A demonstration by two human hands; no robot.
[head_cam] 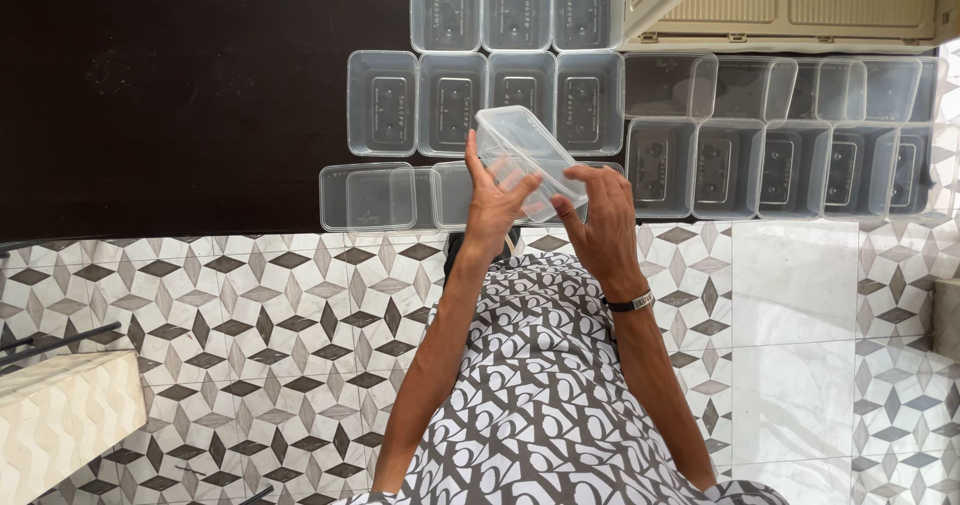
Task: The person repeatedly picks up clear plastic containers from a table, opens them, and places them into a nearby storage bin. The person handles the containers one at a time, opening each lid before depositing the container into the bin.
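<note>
A clear plastic rectangular container (524, 152) is tilted in the air above the table's near edge, held between both hands. My left hand (492, 203) grips its near left side with the thumb up along the wall. My right hand (603, 223), with a watch at the wrist, holds its lower right end with fingertips on the rim. Rows of similar clear containers (520, 102) lie open on the dark table (170, 95) just beyond.
A lidded clear container (367, 197) sits at the table's near edge, left of my hands. More open containers (780, 170) line up to the right. A cream cabinet (800, 5) stands at the top right. Patterned floor tiles (260, 325) and a pale block (65, 415) lie below.
</note>
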